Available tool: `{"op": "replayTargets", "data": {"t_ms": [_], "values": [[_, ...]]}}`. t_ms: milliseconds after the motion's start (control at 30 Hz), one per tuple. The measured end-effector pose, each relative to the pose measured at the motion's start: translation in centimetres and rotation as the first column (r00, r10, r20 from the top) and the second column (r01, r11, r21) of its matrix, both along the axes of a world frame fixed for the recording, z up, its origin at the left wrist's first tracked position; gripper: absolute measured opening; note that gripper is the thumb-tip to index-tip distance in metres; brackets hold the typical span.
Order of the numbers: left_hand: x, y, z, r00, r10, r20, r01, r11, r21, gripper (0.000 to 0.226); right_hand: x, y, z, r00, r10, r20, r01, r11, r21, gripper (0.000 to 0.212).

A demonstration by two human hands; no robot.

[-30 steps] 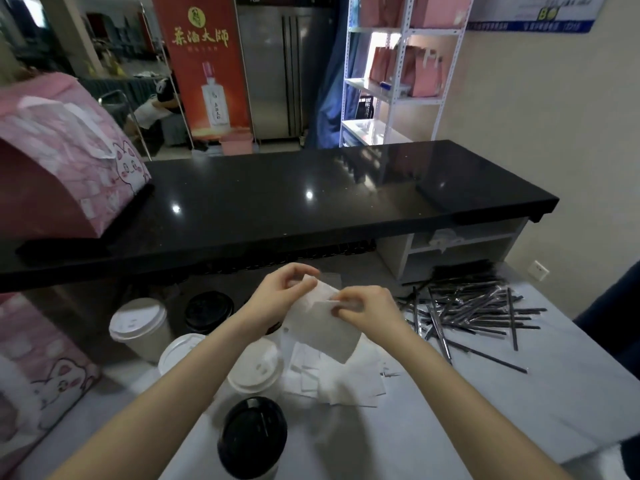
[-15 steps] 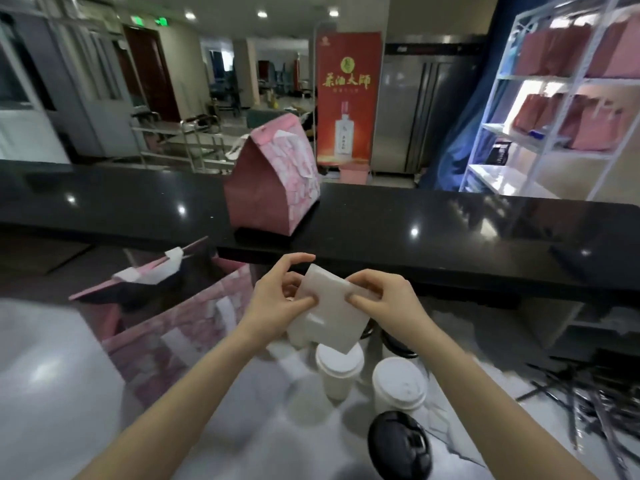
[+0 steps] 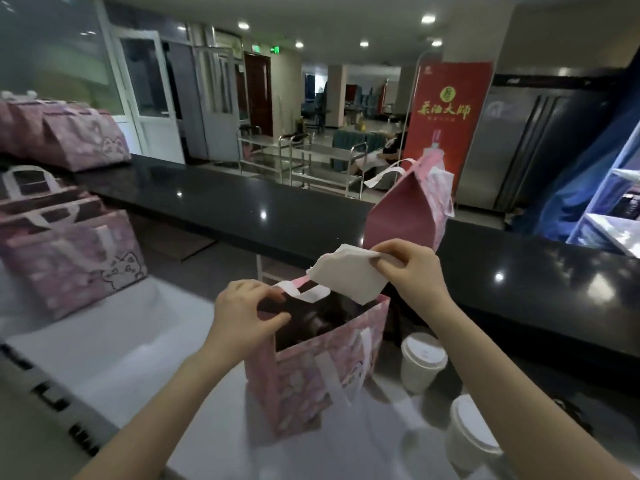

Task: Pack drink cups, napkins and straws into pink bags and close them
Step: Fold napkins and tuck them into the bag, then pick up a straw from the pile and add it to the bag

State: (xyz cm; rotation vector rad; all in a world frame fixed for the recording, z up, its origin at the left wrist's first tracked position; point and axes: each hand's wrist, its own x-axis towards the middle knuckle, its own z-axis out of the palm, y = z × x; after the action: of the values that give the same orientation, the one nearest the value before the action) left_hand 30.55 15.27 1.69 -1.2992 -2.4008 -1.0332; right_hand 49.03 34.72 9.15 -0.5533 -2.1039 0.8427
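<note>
An open pink bag [image 3: 311, 379] with cartoon prints stands on the white table in front of me. My left hand [image 3: 242, 313] pinches the bag's left rim and holds the mouth open. My right hand [image 3: 408, 268] pinches a folded white napkin [image 3: 349, 275], which hangs over the bag's opening with its lower corner at the rim. The bag's inside is dark and its contents are hard to make out. Two white-lidded cups [image 3: 422, 362] [image 3: 471, 434] stand to the right of the bag.
A closed pink bag [image 3: 408, 209] stands on the black counter [image 3: 242, 209] behind the open one. More pink bags [image 3: 72, 258] are stacked at the left on the table and counter. A blue-white shelf [image 3: 609, 209] is at the far right.
My view swung left from the straws and cups to the open bag. My left hand let go of the napkin and took the bag's rim. My right hand carried the napkin over the opening.
</note>
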Motion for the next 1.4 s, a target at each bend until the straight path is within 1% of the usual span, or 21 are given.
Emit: {"op": "replayTargets", "data": {"t_ms": [100, 167, 233, 333, 400, 500, 633, 733, 800, 867, 933, 1033, 1133, 1200, 1267, 1333, 1400], "values": [[-1.9, 0.3, -1.5, 0.996, -0.046, 0.077, 0.061, 0.977, -0.203, 0.049, -2.4, -0.6, -0.5, 0.999, 0.004, 0.033, -0.005, 1.000, 0.003, 0.025], [-2.5, 0.6, -2.2, 0.988, -0.076, 0.138, 0.110, 0.959, -0.261, 0.059, -3.0, -0.7, -1.1, 0.993, 0.047, 0.105, -0.047, 0.999, -0.006, 0.025], [-2.9, 0.8, -2.4, 0.981, -0.098, 0.169, 0.146, 0.942, -0.303, 0.067, -3.1, -0.7, -1.6, 0.962, 0.122, 0.243, -0.120, 0.992, -0.022, 0.023], [-3.6, 0.9, -2.5, 0.972, -0.139, 0.189, 0.202, 0.904, -0.376, 0.080, -3.0, -0.6, -2.1, 0.868, 0.181, 0.462, -0.184, 0.982, -0.039, 0.019], [-3.9, 0.9, -2.7, 0.965, -0.172, 0.200, 0.239, 0.890, -0.389, 0.095, -3.1, -0.5, -2.4, 0.816, 0.208, 0.540, -0.207, 0.976, -0.063, 0.019], [-4.3, 0.8, -2.6, 0.942, -0.225, 0.250, 0.306, 0.882, -0.358, 0.112, -4.3, -0.7, -2.9, 0.759, 0.244, 0.604, -0.232, 0.968, -0.099, 0.018], [-4.7, 0.7, -2.3, 0.925, -0.277, 0.260, 0.358, 0.866, -0.350, 0.114, -6.6, -1.0, -4.5, 0.673, 0.218, 0.706, -0.221, 0.971, -0.090, 0.020], [-5.1, 0.5, -2.3, 0.921, -0.292, 0.258, 0.370, 0.862, -0.346, 0.114, -8.4, -0.8, -5.9, 0.629, 0.184, 0.756, -0.204, 0.977, -0.068, 0.020], [-5.3, 0.4, -2.4, 0.916, -0.309, 0.257, 0.385, 0.858, -0.341, 0.114, -9.4, -0.7, -6.8, 0.613, 0.137, 0.778, -0.164, 0.985, -0.044, 0.031], [-5.3, 0.3, -2.3, 0.911, -0.321, 0.259, 0.396, 0.855, -0.334, 0.113, -9.8, -0.6, -7.3, 0.600, 0.094, 0.795, -0.141, 0.990, -0.011, 0.046], [-5.5, 0.4, -2.4, 0.912, -0.325, 0.249, 0.397, 0.854, -0.336, 0.111, -10.0, -0.3, -7.7, 0.596, 0.050, 0.802, -0.135, 0.990, 0.038, 0.052], [-5.4, 0.5, -2.4, 0.924, -0.309, 0.223, 0.372, 0.860, -0.349, 0.109, -9.4, -0.2, -8.1, 0.622, -0.015, 0.783, -0.117, 0.987, 0.112, 0.043], [-4.9, 0.6, -2.3, 0.944, -0.283, 0.171, 0.326, 0.882, -0.339, 0.100, -8.0, -0.5, -8.1, 0.713, -0.041, 0.700, -0.094, 0.984, 0.153, 0.030], [-4.3, 0.7, -2.1, 0.959, -0.258, 0.117, 0.282, 0.905, -0.319, 0.087, -6.8, -0.7, -7.8, 0.778, -0.046, 0.626, -0.075, 0.983, 0.165, 0.023], [-3.6, 0.8, -1.7, 0.971, -0.228, 0.077, 0.240, 0.932, -0.271, 0.070, -5.2, -0.9, -7.3, 0.825, -0.044, 0.563, -0.061, 0.984, 0.167, 0.018], [-2.6, 1.0, -1.1, 0.981, -0.191, 0.025, 0.192, 0.962, -0.194, 0.044, -3.3, -1.0, -6.7, 0.855, -0.046, 0.517, -0.050, 0.984, 0.171, 0.017], [-1.3, 1.4, -0.3, 0.986, -0.162, -0.041, 0.159, 0.985, -0.068, 0.018, -0.8, -0.9, -6.0, 0.885, -0.057, 0.462, -0.034, 0.982, 0.186, 0.017]]}}
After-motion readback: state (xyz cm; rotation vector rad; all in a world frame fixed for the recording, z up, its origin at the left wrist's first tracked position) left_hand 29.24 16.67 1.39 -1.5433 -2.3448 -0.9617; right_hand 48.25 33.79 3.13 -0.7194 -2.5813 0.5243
